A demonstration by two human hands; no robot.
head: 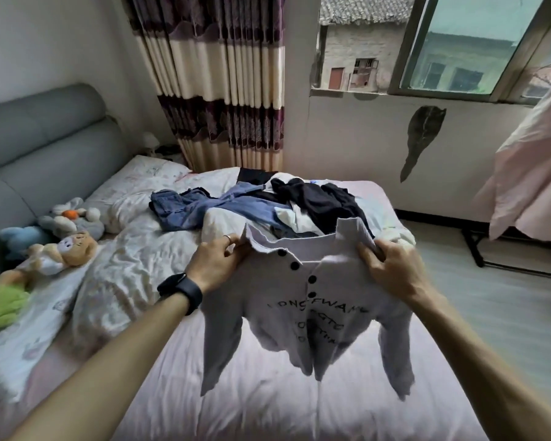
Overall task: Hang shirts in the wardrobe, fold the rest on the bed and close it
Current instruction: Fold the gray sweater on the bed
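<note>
Fingers (231, 242) of the left hand (215, 265) and right hand (392, 270) pinch the shoulders of a pale button-front shirt (315, 316), holding it spread in the air above the bed (268, 396), sleeves dangling. This looks like the sorting step, with a pile of clothes (268, 202) waiting behind it. Next the shirt needs a hanger and the wardrobe, neither in view.

Clothes pile (268, 202) on bed (268, 393)

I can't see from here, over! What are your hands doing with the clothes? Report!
Left hand and right hand grip pale shirt at its shoulders, held up over the bed. Clothes pile unsorted behind it. Nothing between shirt and bed.
</note>
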